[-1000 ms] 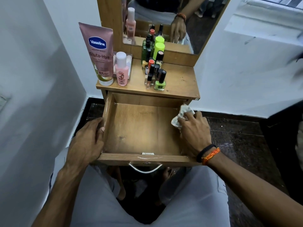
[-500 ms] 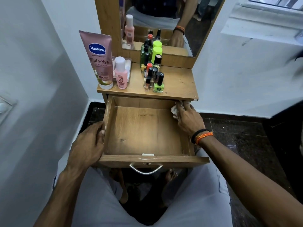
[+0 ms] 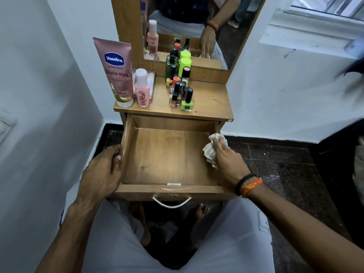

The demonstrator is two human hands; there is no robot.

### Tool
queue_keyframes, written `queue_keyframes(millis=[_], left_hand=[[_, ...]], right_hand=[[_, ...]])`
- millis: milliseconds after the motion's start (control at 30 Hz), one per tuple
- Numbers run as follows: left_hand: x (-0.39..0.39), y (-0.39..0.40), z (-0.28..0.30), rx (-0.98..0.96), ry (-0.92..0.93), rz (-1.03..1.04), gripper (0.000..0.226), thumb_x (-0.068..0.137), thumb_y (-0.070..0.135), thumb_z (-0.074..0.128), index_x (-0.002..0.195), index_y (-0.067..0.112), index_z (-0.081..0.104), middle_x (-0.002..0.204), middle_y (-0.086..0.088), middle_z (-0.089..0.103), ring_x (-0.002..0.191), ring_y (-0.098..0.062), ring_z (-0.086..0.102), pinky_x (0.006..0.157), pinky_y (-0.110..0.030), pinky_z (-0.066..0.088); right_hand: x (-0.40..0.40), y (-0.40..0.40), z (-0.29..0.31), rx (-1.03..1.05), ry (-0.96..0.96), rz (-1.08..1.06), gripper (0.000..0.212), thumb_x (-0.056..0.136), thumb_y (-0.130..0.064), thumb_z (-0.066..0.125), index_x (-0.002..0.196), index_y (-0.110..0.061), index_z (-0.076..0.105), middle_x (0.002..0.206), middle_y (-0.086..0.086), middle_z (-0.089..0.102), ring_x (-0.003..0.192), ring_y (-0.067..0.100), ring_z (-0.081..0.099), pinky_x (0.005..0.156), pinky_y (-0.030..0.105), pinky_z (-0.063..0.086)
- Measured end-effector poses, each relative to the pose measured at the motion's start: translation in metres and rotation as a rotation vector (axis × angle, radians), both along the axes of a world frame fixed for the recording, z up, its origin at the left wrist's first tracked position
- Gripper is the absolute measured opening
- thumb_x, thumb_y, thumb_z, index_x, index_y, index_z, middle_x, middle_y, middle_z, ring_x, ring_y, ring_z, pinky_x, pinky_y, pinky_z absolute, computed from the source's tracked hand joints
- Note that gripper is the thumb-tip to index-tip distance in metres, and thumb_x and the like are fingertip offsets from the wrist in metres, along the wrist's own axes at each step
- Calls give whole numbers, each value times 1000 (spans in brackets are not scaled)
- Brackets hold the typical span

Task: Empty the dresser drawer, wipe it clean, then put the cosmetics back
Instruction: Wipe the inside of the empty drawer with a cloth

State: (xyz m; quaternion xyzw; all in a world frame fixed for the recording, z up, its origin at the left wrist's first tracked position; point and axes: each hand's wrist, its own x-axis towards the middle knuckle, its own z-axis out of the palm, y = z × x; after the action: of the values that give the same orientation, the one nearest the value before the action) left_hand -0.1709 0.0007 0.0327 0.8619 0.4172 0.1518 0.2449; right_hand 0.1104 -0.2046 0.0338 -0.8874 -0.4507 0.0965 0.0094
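Clearly the wiping step is in hand: the drawer (image 3: 163, 154), pulled out at centre frame, holds nothing but the cloth (image 3: 211, 149), bunched against its right wall. The right hand (image 3: 226, 162) presses it there, fingers curled over it in a loose grip. The left hand (image 3: 102, 170) clasps the drawer's left rim to steady it. To wipe well, I would keep that brace and drag the cloth along each wall, into the corners, then across the floor. The cosmetics wait on the counter (image 3: 208, 99) above. The tube (image 3: 116, 71) at upper left reads "Vaseline", "Gluta-Hya" and "10X"; other labels are too small to read.
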Motion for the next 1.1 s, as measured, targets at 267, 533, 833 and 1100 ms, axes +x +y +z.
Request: queue_keyframes(millis=[267, 533, 833, 1100], left_hand=[[-1, -2, 3, 39, -31, 23, 31, 99, 12, 51, 128, 13, 60, 119, -10, 69, 103, -33, 64, 84, -44, 51], [0, 1, -3, 19, -11, 63, 36, 97, 13, 51, 132, 13, 58, 125, -7, 69, 112, -33, 63, 94, -45, 51], [0, 1, -3, 23, -8, 60, 35, 99, 15, 49, 133, 14, 57, 124, -9, 69, 109, -34, 64, 92, -48, 53], [-3, 0, -3, 32, -33, 58, 35, 99, 15, 48, 132, 14, 57, 122, -8, 69, 108, -32, 65, 90, -43, 53]], right_hand=[[39, 34, 13, 202, 110, -41, 49, 98, -14, 54, 143, -14, 35, 133, 19, 57, 103, 36, 62, 88, 44, 51], [0, -36, 37, 85, 285, -43, 41, 90, -29, 67, 129, -27, 52, 120, 5, 67, 98, 17, 66, 83, 25, 52], [-3, -27, 30, 120, 196, -37, 49, 92, -20, 67, 138, -25, 53, 124, 7, 67, 105, 21, 67, 93, 28, 52], [20, 36, 12, 164, -144, 56, 67, 90, -5, 63, 150, -7, 33, 153, 19, 37, 134, 35, 46, 100, 48, 50]])
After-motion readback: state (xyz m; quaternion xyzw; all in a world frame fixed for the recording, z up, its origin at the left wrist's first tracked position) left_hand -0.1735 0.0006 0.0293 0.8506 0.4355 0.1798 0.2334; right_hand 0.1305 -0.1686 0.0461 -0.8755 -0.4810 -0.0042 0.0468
